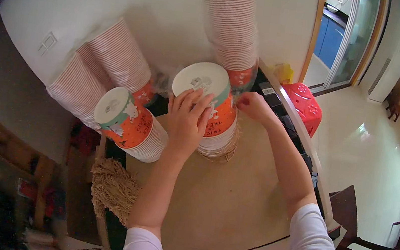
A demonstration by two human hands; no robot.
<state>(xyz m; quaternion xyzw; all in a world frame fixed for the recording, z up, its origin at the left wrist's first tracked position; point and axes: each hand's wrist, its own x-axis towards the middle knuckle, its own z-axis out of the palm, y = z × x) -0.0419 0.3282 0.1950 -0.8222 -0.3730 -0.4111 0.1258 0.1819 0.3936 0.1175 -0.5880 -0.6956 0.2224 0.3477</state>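
An upside-down stack of printed paper buckets (221,115), orange with teal and white bases upward, stands on the table. My left hand (190,111) lies against it, fingers spread over the top base and its edge. My right hand (255,106) is closed in a pinch at the stack's right side; what lies between the fingertips is too small to tell. Thin brown twine strands (231,148) hang round the stack's lower right. Left of it leans a shorter stack of matching buckets (134,129). A bundle of brown twine (113,190) lies at the table's left edge.
Tall plastic-wrapped bucket stacks (118,53) lean on the wall at the back left, and another wrapped stack (232,30) rises behind. A red stool (303,106) stands past the table's raised rim (304,141). Dark wooden chairs (347,215) are at the right.
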